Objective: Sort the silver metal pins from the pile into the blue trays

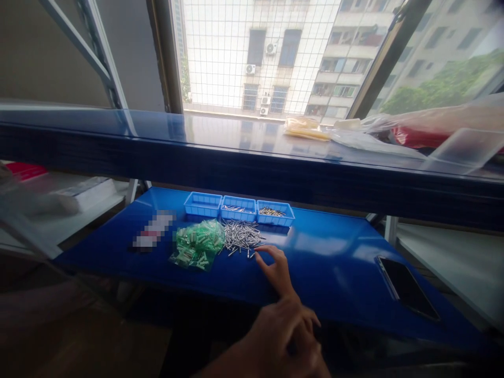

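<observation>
Silver metal pins, slender and heaped loose [241,236], lie at the fingertips of the bare right hand [279,268], whose thumb and forefinger form a narrow pinch at the heap's near right edge. Whether a pin sits between the tips cannot be told at this scale. The left hand [281,331], nearer the viewer than the heap, is curled and blurred, overlapping the right wrist; its grip and any contents cannot be made out.

Touching the heap's left side is a transparent green plastic bag of pale, short cylindrical pieces [199,241]. Behind the heap stand three shallow blue plastic trays [238,215] in a row; the middle and right ones hold thin metallic pieces, too small to identify. Farther left of the heap, an item obscured by pixelation [154,230] is unreadable. Well to its right rests a dark, flat, rectangular phone [409,289]. Above and beyond the heap, a glossy blue shelf [220,163] carries crumpled clear plastic [378,142], cut off at the right margin.
</observation>
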{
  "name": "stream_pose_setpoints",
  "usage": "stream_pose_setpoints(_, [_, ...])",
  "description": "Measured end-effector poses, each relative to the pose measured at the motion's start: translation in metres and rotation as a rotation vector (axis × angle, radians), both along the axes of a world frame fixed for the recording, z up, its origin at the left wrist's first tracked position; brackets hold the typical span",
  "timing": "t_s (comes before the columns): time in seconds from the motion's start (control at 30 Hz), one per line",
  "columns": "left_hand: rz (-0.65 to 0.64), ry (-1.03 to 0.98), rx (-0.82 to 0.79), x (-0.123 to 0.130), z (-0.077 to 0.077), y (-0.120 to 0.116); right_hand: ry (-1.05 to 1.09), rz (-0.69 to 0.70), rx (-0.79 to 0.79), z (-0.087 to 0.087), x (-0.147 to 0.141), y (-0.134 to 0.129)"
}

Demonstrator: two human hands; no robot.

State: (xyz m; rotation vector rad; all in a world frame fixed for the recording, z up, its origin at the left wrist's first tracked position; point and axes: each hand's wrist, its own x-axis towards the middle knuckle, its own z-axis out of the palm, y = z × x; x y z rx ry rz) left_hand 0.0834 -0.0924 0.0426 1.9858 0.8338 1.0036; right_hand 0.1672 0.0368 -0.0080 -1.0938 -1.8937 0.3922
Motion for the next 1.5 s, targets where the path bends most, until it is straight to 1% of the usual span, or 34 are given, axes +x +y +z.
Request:
stream_pose_setpoints(0.03, [0.138, 0.051, 0.124, -0.007, -0.005, 0.015, 0.001, -0.002, -0.009, -0.001, 0.000, 0.001])
stream_pose_setpoints(0.07, [0.219, 0.124, 0.223, -0.015, -0.011, 0.029, 0.001, -0.002, -0.020, -0.003, 0.000, 0.003])
stream_pose_setpoints(0.13, [0.343, 0.243, 0.363, -0.031, -0.023, 0.054, 0.013, -0.026, -0.046, -0.008, 0.001, 0.006])
stream_pose_setpoints(0.17, [0.405, 0.266, 0.394, -0.039, -0.028, 0.065, 0.022, -0.049, -0.059, -0.010, 0.002, 0.007])
stream_pose_setpoints(0.23, [0.521, 0.242, 0.392, -0.054, -0.035, 0.083, 0.042, -0.104, -0.082, -0.014, 0.003, 0.009])
stream_pose_setpoints(0.33, [0.603, 0.219, 0.354, -0.071, -0.041, 0.101, 0.045, -0.130, -0.117, -0.016, 0.004, 0.009])
stream_pose_setpoints(0.43, [0.626, 0.212, 0.303, -0.078, -0.045, 0.107, -0.004, -0.063, -0.122, -0.015, 0.004, 0.009])
stream_pose_setpoints(0.53, [0.611, 0.211, 0.300, -0.079, -0.047, 0.104, -0.042, -0.007, -0.117, -0.014, 0.004, 0.010])
stream_pose_setpoints(0.63, [0.570, 0.230, 0.328, -0.078, -0.047, 0.099, -0.067, 0.005, -0.132, -0.013, 0.004, 0.009])
stream_pose_setpoints(0.73, [0.560, 0.268, 0.321, -0.077, -0.046, 0.097, -0.106, -0.001, -0.132, -0.012, 0.003, 0.007])
stream_pose_setpoints(0.87, [0.579, 0.322, 0.315, -0.077, -0.048, 0.099, -0.154, -0.037, -0.129, -0.012, 0.001, 0.004])
stream_pose_setpoints(1.0, [0.560, 0.363, 0.334, -0.076, -0.052, 0.100, -0.197, -0.089, -0.133, -0.010, 0.000, 0.000])
stream_pose_setpoints(1.2, [0.582, 0.388, 0.360, -0.077, -0.054, 0.101, -0.247, -0.258, -0.178, -0.008, -0.002, -0.002])
stream_pose_setpoints(1.27, [0.595, 0.390, 0.352, -0.077, -0.053, 0.100, -0.276, -0.273, -0.179, -0.008, -0.004, -0.003])
stream_pose_setpoints(1.5, [0.633, 0.369, 0.319, -0.078, -0.048, 0.097, -0.316, -0.252, -0.150, -0.015, -0.006, -0.003])
